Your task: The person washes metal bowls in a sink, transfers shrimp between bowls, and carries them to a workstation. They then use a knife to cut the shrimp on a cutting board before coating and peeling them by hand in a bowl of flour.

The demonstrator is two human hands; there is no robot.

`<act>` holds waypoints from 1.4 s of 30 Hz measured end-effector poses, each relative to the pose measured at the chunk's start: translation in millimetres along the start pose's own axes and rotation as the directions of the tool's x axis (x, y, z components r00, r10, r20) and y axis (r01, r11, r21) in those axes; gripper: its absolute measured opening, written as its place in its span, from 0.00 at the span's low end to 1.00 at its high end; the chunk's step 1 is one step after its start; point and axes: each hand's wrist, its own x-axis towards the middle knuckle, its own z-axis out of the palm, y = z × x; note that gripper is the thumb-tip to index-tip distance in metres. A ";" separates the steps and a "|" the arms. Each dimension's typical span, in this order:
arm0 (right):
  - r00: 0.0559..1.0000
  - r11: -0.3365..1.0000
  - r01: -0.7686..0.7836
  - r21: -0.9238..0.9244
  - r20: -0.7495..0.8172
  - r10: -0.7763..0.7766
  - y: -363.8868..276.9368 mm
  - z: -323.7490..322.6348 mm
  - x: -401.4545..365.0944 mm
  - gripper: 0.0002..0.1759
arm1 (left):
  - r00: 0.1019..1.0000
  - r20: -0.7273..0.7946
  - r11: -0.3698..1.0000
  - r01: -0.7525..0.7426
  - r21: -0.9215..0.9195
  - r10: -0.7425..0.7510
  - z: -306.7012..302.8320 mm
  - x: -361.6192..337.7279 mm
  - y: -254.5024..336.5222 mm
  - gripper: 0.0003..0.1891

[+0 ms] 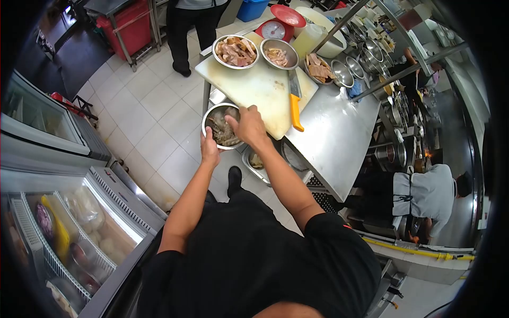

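Note:
A round metal bowl (205,132) with greyish pieces, perhaps shrimp, is held off the near left edge of the white cutting board (238,85). My left hand (210,150) grips its left rim, thumb over the edge. My right hand (249,125) is at the bowl's right side, thumb reaching over the contents; whether its fingers hold anything is hidden. On the board rest a bowl of sliced meat (236,52), a smaller bowl of meat strips (278,54) and a knife with an orange handle (295,112).
A red scale (274,29) stands behind the bowls. Right of the board is a steel counter (339,138). An open refrigerated drawer (79,233) is at lower left. One person (193,32) stands beyond the board; another (429,196) is at right. A tray (256,160) sits below the counter.

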 end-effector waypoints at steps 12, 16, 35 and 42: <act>0.914 0.959 0.178 0.220 -0.399 -0.078 107.2 -17.8 84.3 0.15 | 0.998 0.000 0.981 -0.063 -0.185 0.064 -83.9 16.3 29.5 0.25; 0.956 0.891 0.099 0.443 -0.290 0.038 50.8 -21.1 26.6 0.09 | 1.000 -0.023 0.986 -0.016 -0.168 0.012 -117.1 29.1 46.3 0.23; 0.841 0.664 -0.111 0.740 0.426 -0.334 -146.5 57.8 202.0 0.19 | 0.897 -0.434 0.968 -0.173 -0.183 0.078 -285.7 136.6 177.7 0.23; 0.693 0.708 0.432 0.559 0.296 -0.657 -203.9 74.4 284.9 0.11 | 0.840 -0.542 0.993 -0.091 -0.069 0.039 -276.2 183.9 280.0 0.34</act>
